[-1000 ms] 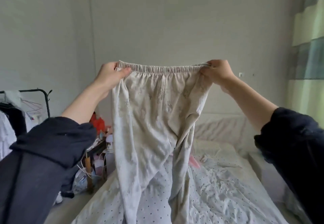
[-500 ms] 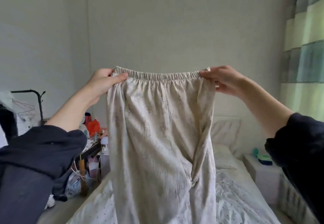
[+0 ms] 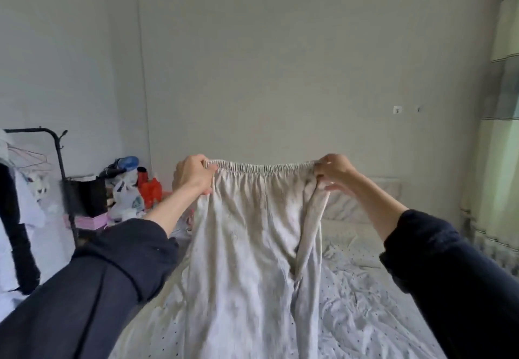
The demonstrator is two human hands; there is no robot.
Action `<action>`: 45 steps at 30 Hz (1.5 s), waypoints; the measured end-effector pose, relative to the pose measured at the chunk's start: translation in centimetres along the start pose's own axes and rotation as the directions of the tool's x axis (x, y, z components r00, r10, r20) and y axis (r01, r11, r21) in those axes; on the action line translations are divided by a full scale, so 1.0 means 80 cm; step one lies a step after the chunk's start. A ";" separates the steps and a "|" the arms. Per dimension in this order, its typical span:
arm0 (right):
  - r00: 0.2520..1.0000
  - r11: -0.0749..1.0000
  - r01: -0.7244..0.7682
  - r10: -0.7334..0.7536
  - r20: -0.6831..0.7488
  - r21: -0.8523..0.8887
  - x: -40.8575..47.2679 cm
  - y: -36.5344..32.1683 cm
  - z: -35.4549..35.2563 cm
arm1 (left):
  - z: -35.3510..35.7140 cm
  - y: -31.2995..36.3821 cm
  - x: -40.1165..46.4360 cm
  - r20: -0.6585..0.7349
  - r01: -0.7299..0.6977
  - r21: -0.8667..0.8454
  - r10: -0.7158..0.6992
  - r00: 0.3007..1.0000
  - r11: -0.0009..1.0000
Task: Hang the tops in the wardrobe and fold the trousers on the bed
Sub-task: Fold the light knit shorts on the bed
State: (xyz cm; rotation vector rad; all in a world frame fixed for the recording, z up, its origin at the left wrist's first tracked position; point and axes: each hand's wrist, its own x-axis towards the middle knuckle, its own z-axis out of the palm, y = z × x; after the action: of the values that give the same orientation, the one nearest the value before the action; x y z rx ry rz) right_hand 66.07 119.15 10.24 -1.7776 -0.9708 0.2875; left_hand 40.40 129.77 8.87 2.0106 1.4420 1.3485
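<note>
Trousers held up by the waistband over the bed.

Pale cream cotton trousers [image 3: 247, 246] with a gathered elastic waistband hang spread between both hands, legs draping down toward the near end of the white, dark-dotted bed sheet [image 3: 365, 297]. Left hand [image 3: 193, 174] grasps the left end of the waistband, fingers curled round the fabric; right hand [image 3: 335, 172] pinches the right end, fingers [image 3: 332, 188] bent over the cloth. Both arms wear dark navy sleeves [image 3: 120, 271] pushed back from the wrists. At far left stands a black metal clothes rail [image 3: 57, 150] with garments and wire hangers on it, and just right of it a cluttered desk [image 3: 90, 221] carrying a white plastic bag [image 3: 126, 198] and orange items. A pale green striped curtain [image 3: 502, 134] hangs at the right edge.
</note>
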 end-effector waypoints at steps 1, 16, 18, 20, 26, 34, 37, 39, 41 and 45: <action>0.996 0.994 0.090 -0.089 -0.010 0.066 0.011 -0.011 -0.002 | 0.002 0.011 0.018 -0.053 0.028 -0.112 -0.034 0.998 0.993; 0.921 0.859 0.390 -0.365 -0.138 0.331 -0.084 -0.014 -0.052 | -0.038 -0.008 -0.031 -0.168 -0.306 -0.399 0.259 0.951 0.865; 0.943 0.888 0.328 -0.329 -0.051 0.321 -0.127 0.021 -0.047 | -0.045 -0.030 -0.080 -0.068 -0.242 -0.390 0.234 0.970 0.888; 0.963 0.923 0.252 -0.270 0.021 0.291 -0.172 0.055 -0.045 | -0.055 -0.053 -0.129 0.084 -0.175 -0.350 0.217 0.972 0.920; 0.955 0.980 0.104 -0.145 0.258 0.168 -0.290 0.150 -0.041 | -0.088 -0.129 -0.268 0.390 -0.077 -0.120 0.118 0.913 0.990; 0.892 0.992 -0.099 0.122 0.435 -0.075 -0.423 0.251 -0.045 | -0.095 -0.194 -0.448 0.741 0.049 0.120 -0.122 0.661 0.992; 0.860 0.976 -0.166 0.214 0.464 -0.144 -0.482 0.286 -0.053 | -0.095 -0.210 -0.515 0.831 0.084 0.145 -0.168 0.531 0.986; 0.836 0.961 -0.196 0.267 0.479 -0.193 -0.519 0.309 -0.058 | -0.094 -0.222 -0.553 0.870 0.057 0.175 -0.182 0.458 0.983; 0.803 0.950 -0.202 0.299 0.516 -0.237 -0.555 0.328 -0.060 | -0.094 -0.233 -0.587 0.893 0.002 0.231 -0.213 0.396 0.973; 0.737 0.903 -0.213 0.399 0.545 -0.372 -0.637 0.375 -0.050 | -0.098 -0.253 -0.661 0.932 -0.111 0.303 -0.269 0.245 0.947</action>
State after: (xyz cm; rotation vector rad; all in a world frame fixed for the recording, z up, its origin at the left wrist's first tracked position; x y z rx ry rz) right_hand 49.97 75.56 -26.55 -2.1732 -1.2005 1.0427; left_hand 20.27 90.95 -27.98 2.1594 1.0398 -0.3957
